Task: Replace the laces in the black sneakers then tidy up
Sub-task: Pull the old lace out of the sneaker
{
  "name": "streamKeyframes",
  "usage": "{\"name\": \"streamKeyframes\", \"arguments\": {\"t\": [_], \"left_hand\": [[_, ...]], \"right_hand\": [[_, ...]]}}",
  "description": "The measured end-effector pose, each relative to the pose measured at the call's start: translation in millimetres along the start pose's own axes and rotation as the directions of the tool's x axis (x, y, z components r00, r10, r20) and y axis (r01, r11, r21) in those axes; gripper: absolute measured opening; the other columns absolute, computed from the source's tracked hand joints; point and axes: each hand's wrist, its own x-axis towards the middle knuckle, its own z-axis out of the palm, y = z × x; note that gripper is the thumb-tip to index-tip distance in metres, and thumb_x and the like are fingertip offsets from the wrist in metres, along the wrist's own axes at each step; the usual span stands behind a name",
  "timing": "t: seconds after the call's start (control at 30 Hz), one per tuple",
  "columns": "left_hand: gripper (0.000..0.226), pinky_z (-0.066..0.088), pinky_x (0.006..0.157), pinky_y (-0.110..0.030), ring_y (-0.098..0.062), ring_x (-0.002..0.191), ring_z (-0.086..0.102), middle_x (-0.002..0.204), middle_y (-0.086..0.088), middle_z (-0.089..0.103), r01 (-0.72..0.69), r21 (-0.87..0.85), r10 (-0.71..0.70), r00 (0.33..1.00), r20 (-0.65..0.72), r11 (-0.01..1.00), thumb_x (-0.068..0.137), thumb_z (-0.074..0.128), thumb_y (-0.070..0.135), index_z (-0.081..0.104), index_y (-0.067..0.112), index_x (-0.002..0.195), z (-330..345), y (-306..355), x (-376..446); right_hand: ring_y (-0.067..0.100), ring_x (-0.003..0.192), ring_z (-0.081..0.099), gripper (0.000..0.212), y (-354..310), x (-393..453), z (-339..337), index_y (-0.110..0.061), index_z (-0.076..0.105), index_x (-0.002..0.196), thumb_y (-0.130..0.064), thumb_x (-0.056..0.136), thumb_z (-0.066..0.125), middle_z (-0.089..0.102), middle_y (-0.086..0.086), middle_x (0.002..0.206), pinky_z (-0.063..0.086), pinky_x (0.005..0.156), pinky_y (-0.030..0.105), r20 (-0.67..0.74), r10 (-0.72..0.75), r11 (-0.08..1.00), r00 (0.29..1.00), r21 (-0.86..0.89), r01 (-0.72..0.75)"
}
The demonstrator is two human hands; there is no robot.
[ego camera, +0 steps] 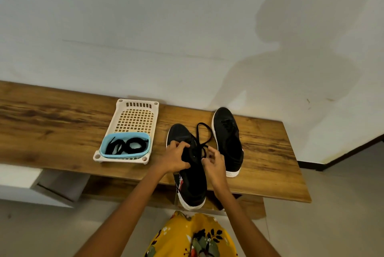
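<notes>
At the near edge of the wooden plank counter point(62, 115), the nearer black fabric sneaker with a white rubber sole point(192, 182) lies with its heel overhanging the edge and its toe pointing away. The left hand point(174, 158) rests on the left side of the sneaker's upper, fingers curled over the eyelet area; whether it pinches a lace there I cannot tell. The right hand point(214, 162) sits just right of the tongue, fingers bent and apparently pinching the black flat shoelace point(204, 132), which loops out over the counter toward the far side, between the two shoes. The second black fabric sneaker point(227, 140) stands to the right, a little farther back, apparently laced.

Judging by this, the step in hand is working the lace through the nearer sneaker's eyelets, either out or in; the frame does not settle which. To do it well, the left hand should pin the upper flat so the shoe does not slide off the edge, while the right draws the lace straight along the line of the eyelet, in short pulls, keeping the loose loop from snagging on the other shoe.

Both forearms reach forward from below, wrists slightly bent down, hands close together over the shoe.

To the left, a white perforated plastic tray point(135, 119) carries a light blue plastic tub point(104, 146) holding coiled black laces point(126, 146).
</notes>
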Motion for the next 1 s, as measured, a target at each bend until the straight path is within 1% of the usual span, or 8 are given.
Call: {"name": "streamKeyframes", "arguments": {"t": [0.1, 0.2, 0.37, 0.57, 0.7, 0.77, 0.87, 1.0], "left_hand": [[0.050, 0.046, 0.087, -0.027, -0.020, 0.109, 0.049, 0.126, -0.007, 0.038, 0.005, -0.109, -0.023, 0.987, -0.160, 0.994, 0.080, 0.065, 0.013, 0.047, 0.021, 0.125, 4, 1, -4], [0.038, 0.045, 0.078, -0.026, -0.018, 0.102, 0.053, 0.122, -0.005, 0.044, -0.002, -0.222, -0.054, 0.968, -0.245, 0.975, 0.080, 0.061, 0.004, 0.052, 0.019, 0.114, 6, 0, -11], [0.035, 0.046, 0.077, -0.026, -0.017, 0.098, 0.054, 0.120, -0.005, 0.045, 0.002, -0.170, -0.053, 0.953, -0.298, 0.985, 0.081, 0.059, 0.003, 0.054, 0.019, 0.111, 8, 1, -15], [0.015, 0.040, 0.064, -0.025, -0.020, 0.087, 0.055, 0.113, -0.006, 0.046, 0.030, 0.147, 0.033, 0.912, -0.408, 0.989, 0.087, 0.059, 0.012, 0.054, 0.014, 0.101, 13, 17, -3], [0.006, 0.038, 0.064, -0.022, -0.013, 0.080, 0.056, 0.099, 0.000, 0.057, 0.104, -0.062, -0.121, 0.877, -0.466, 0.993, 0.089, 0.060, 0.022, 0.060, 0.016, 0.091, 11, 13, 5], [0.013, 0.043, 0.062, -0.021, -0.013, 0.081, 0.059, 0.098, -0.005, 0.064, 0.125, -0.511, -0.376, 0.823, -0.425, 0.850, 0.092, 0.057, 0.024, 0.060, 0.013, 0.097, 8, 0, 6], [0.021, 0.051, 0.066, -0.027, -0.019, 0.086, 0.062, 0.098, -0.011, 0.064, 0.093, -0.978, -0.592, 0.805, -0.036, 0.186, 0.095, 0.051, 0.020, 0.053, 0.006, 0.111, 1, -7, -3], [0.024, 0.047, 0.068, -0.028, -0.015, 0.080, 0.059, 0.089, -0.007, 0.063, 0.146, -0.903, -0.511, 0.855, -0.090, 0.404, 0.097, 0.046, 0.031, 0.057, 0.011, 0.088, -4, 4, -6]], "right_hand": [[0.001, 0.101, 0.050, 0.049, 2, -16, 0, -0.020, 0.047, 0.132, -0.020, 0.086, 0.065, 0.039, -0.006, 0.119, 0.044, 0.083, 0.012, 0.124, -0.161, 0.969, 0.979, -0.170, 0.181], [0.009, 0.109, 0.050, 0.051, 5, -15, 6, -0.018, 0.048, 0.131, -0.029, 0.085, 0.067, 0.046, -0.003, 0.122, 0.045, 0.089, 0.021, 0.134, -0.265, 0.880, 0.955, -0.372, 0.296], [0.005, 0.093, 0.059, 0.036, -3, -10, 7, -0.018, 0.056, 0.122, -0.023, 0.087, 0.065, 0.064, -0.003, 0.107, 0.043, 0.069, 0.009, 0.028, -0.194, 0.944, 0.981, -0.266, 0.195], [0.001, 0.080, 0.059, 0.032, -4, -11, 6, -0.019, 0.056, 0.120, -0.018, 0.089, 0.062, 0.068, -0.004, 0.102, 0.052, 0.076, 0.022, 0.027, -0.178, 0.954, 0.984, -0.240, 0.179], [0.007, 0.084, 0.064, 0.032, -3, -10, 4, -0.020, 0.056, 0.120, -0.017, 0.089, 0.061, 0.068, -0.005, 0.098, 0.055, 0.078, 0.032, 0.046, -0.190, 0.953, 0.981, -0.232, 0.196], [0.008, 0.081, 0.064, 0.032, -2, -9, 2, -0.019, 0.055, 0.121, -0.017, 0.090, 0.060, 0.067, -0.007, 0.094, 0.055, 0.077, 0.032, 0.048, -0.191, 0.951, 0.980, -0.237, 0.197], [0.009, 0.082, 0.065, 0.035, -4, -10, 2, -0.021, 0.054, 0.125, -0.021, 0.090, 0.060, 0.068, -0.005, 0.099, 0.055, 0.077, 0.032, 0.086, -0.216, 0.917, 0.973, -0.324, 0.232], [0.010, 0.100, 0.057, 0.043, -23, -6, 4, -0.030, 0.050, 0.131, -0.043, 0.090, 0.056, 0.061, -0.005, 0.111, 0.048, 0.076, 0.027, 0.221, -0.284, 0.763, 0.933, -0.538, 0.360]]}}
